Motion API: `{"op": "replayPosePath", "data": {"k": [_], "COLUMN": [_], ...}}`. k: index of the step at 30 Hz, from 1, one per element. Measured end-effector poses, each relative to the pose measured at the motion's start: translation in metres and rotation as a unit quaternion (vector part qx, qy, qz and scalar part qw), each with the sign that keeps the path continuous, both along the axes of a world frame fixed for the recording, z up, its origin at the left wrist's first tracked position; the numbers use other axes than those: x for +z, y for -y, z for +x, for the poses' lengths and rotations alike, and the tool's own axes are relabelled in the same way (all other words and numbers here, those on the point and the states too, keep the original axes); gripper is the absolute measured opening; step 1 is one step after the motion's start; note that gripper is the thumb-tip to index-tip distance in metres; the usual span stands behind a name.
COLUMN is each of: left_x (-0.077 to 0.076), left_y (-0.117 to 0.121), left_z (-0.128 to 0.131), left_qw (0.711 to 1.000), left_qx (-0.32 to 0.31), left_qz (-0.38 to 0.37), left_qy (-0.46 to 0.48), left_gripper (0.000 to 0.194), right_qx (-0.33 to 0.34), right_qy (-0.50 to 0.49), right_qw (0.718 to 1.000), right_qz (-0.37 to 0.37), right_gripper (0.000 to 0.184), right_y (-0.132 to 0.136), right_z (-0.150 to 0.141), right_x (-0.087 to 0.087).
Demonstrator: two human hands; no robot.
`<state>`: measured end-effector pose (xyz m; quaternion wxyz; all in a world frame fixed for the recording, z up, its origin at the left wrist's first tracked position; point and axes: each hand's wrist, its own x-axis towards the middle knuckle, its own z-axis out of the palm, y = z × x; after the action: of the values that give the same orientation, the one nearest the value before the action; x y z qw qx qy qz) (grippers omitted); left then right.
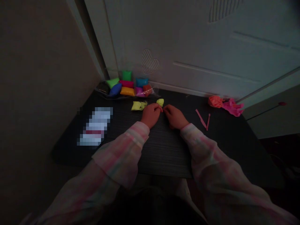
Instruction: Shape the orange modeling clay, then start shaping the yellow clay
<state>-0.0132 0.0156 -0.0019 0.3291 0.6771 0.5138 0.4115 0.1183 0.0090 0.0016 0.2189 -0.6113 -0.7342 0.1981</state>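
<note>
My left hand [151,115] and my right hand [175,116] come close together over the middle of the dark table, both with fingers curled and pinched. What is between the fingers, if anything, is hidden or too small to make out. Just beyond my left fingertips sits a yellow lump of modelling clay [160,102]. A flattened yellow packet [138,106] with dark marks lies at the left of that hand. To the right of my right hand lie two thin pink modelling tools, a longer one [201,118] and a shorter one [208,121].
A clear bag [154,92] with several coloured clay packets lies at the back left. Crumpled orange [215,101] and pink [233,107] pieces lie at the back right. A blurred-out phone-like screen [95,126] is at the left. A white panel [192,47] stands behind the table [164,156].
</note>
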Motion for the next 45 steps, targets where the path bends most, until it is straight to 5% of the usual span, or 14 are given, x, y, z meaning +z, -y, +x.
{"op": "replayPosePath", "data": {"k": [8, 11, 15, 19, 22, 26, 28, 36, 45], "left_x": [0.001, 0.0, -0.004, -0.004, 0.001, 0.009, 0.012, 0.013, 0.016], "left_y": [0.001, 0.0, -0.001, 0.003, 0.008, 0.016, 0.019, 0.02, 0.025], "left_z": [-0.001, -0.001, -0.001, 0.003, 0.006, 0.008, 0.009, 0.011, 0.011], "left_qw": [1.0, 1.0, 1.0, 0.993, 0.96, 0.855, 0.826, 0.822, 0.808], "left_qx": [-0.013, -0.016, -0.022, -0.071, -0.15, -0.25, -0.257, -0.216, -0.244], "left_qz": [-0.003, 0.003, 0.0, -0.082, -0.184, -0.334, -0.359, -0.356, -0.344], "left_qy": [-0.01, -0.007, -0.01, 0.048, 0.151, 0.308, 0.351, 0.389, 0.411], "left_gripper": [0.02, 0.02, 0.018, 0.019, 0.024, 0.027, 0.027, 0.025, 0.024], "right_qx": [-0.057, -0.06, 0.024, 0.079, 0.073, 0.049, 0.047, 0.064, 0.046], "right_qy": [-0.246, -0.233, -0.105, -0.055, -0.112, -0.177, -0.172, -0.115, -0.076], "right_qw": [0.968, 0.971, 0.994, 0.995, 0.989, 0.971, 0.967, 0.963, 0.956], "right_qz": [-0.008, -0.005, 0.006, 0.001, 0.055, 0.155, 0.183, 0.236, 0.278], "right_gripper": [0.031, 0.03, 0.028, 0.024, 0.023, 0.026, 0.026, 0.026, 0.03], "right_y": [0.001, 0.017, 0.042, 0.053, 0.054, 0.056, 0.058, 0.064, 0.066], "right_z": [0.027, 0.036, 0.041, 0.043, 0.043, 0.045, 0.045, 0.04, 0.038], "right_x": [-0.005, -0.002, 0.005, 0.009, 0.01, 0.012, 0.014, 0.018, 0.017]}}
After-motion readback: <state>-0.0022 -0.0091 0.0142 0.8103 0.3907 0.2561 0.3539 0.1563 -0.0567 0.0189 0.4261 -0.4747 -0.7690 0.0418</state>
